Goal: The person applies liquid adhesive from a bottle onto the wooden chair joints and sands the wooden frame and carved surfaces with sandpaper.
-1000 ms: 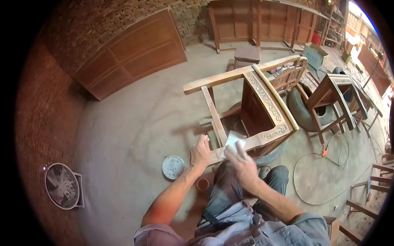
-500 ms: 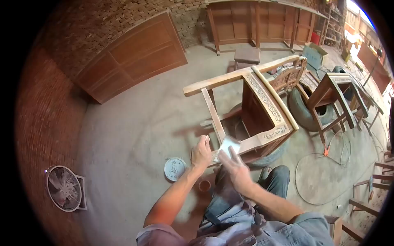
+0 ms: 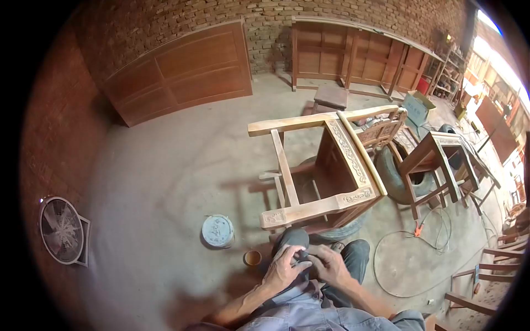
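Observation:
Both hands are close together above my knees, off the wood. My left hand [image 3: 285, 268] is closed, its fingers pinched at a small dark piece [image 3: 301, 255]. From the other side, my right hand [image 3: 330, 267] grips the same piece, which is mostly hidden by the fingers. Just beyond them lies a carved wooden chair [image 3: 309, 208] on its side, its near leg pointing left, resting over a tire [image 3: 345, 228]. On the floor left of my knees are a light blue lidded bucket [image 3: 217, 230] and a small brown cup [image 3: 253, 257].
A fan [image 3: 62, 230] stands at the left wall. Large wooden panels [image 3: 204, 66] lean on the brick wall, with a stool [image 3: 331, 98] before them. To the right are another overturned chair [image 3: 436, 160], a tire [image 3: 395, 176] and a looped cable [image 3: 377, 265] with an orange clip.
Both hands have left the chair leg and come together over my lap. The pale sheet that was under my right hand no longer shows as a flat sheet. The view has shifted.

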Available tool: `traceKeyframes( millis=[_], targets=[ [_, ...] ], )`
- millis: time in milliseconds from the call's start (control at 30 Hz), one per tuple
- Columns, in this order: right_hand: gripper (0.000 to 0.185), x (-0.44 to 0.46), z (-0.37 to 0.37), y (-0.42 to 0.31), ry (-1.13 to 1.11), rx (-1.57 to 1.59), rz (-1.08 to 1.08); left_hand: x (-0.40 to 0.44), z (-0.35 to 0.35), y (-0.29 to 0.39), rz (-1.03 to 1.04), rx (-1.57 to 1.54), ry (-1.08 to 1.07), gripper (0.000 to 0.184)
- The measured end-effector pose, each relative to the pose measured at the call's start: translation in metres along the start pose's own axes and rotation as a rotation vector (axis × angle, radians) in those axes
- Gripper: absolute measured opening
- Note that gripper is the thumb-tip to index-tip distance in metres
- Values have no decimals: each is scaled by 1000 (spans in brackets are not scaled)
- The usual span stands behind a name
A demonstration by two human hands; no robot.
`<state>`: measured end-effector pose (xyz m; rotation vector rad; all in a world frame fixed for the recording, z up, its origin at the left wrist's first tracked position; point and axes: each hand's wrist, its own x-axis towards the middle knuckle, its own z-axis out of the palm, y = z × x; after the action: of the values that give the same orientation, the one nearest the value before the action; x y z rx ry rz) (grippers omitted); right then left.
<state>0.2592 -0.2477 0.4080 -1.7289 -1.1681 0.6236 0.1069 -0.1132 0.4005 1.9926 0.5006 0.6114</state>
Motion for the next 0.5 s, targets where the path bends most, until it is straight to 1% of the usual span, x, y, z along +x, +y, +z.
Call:
traceKeyframes(
  millis=[67,100,133,200,233,267,333,400,433,467,500],
  targets=[
    [27,-8,5,-16,-21,208,401,-16,12,-34,-140,-129,-25,38],
    [30,-11,7,-16,15,290,445,-14,0,-20,-74,15,-9,31],
    [33,-15,9,-17,55,372,487,-15,-3,-22,-41,14,60,29],
    [41,-17,17,-8,221,485,251,-12,-7,-27,33,12,203,23],
    [52,-16,18,-7,204,389,260,-14,-5,-32,-268,-177,244,21],
    [54,-23,19,-12,106,513,371,-11,-1,-33,-441,-437,295,22],
    [58,-26,30,-2,-138,234,177,6,-5,0,-628,-724,264,22],
    [51,-27,35,-19,-290,222,295,14,8,11,-649,-730,219,22],
    [44,-27,36,-20,-328,347,332,11,10,5,-597,-828,95,21],
    [39,-26,37,-19,-362,471,369,13,9,5,-607,-867,115,21],
    [35,-28,36,-6,-381,485,351,19,7,10,-616,-907,135,20]
  ],
)
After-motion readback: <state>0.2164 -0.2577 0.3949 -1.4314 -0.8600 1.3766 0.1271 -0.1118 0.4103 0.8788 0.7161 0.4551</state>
